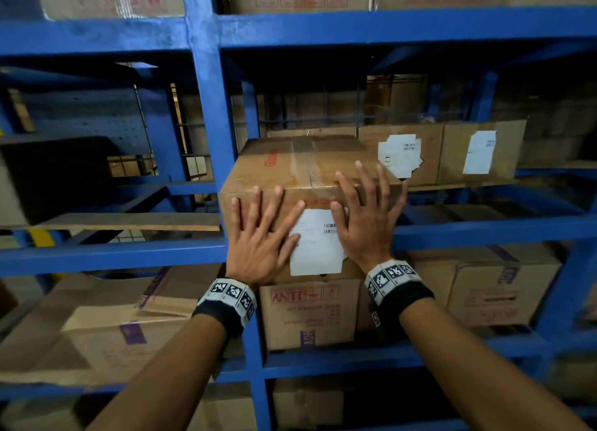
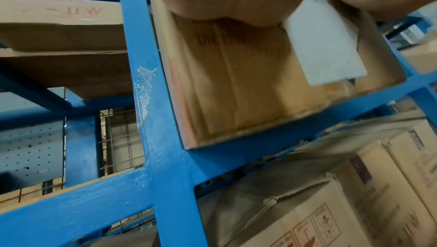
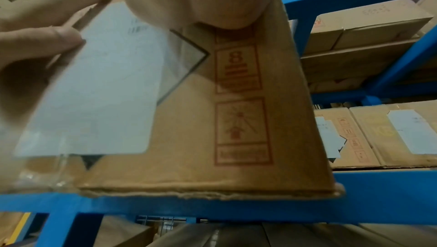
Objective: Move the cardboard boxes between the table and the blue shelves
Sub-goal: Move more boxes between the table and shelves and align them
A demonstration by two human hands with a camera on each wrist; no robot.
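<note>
The brown taped cardboard box with the white shipping label (image 1: 310,178) sits in the middle of the head view, resting on the blue steel shelf rack (image 1: 206,107) at its middle level, tight against the upright post on its left. Its front face sticks out a bit past the front beam, so it's not fully seated yet. Both hands are flat on that front face with fingers spread and straight, nothing gripped: the left hand (image 1: 261,237) on the bare cardboard left of the label, the right hand (image 1: 365,217) over the label's right edge with fingertips reaching the top edge.

Looks like the push-in step, box going onto the shelf rather than coming off, though that's a guess. Next move probably wants an even shove from both palms so the box slides straight back and doesn't snag on the post.

The right wrist view shows red handling symbols (image 3: 238,101) on the face, which the head view hides behind the hand. The left wrist view shows the box's bottom corner sitting on the beam. Only the head view shows the two labelled cardboard boxes (image 1: 452,153) further back, right of centre.
</note>
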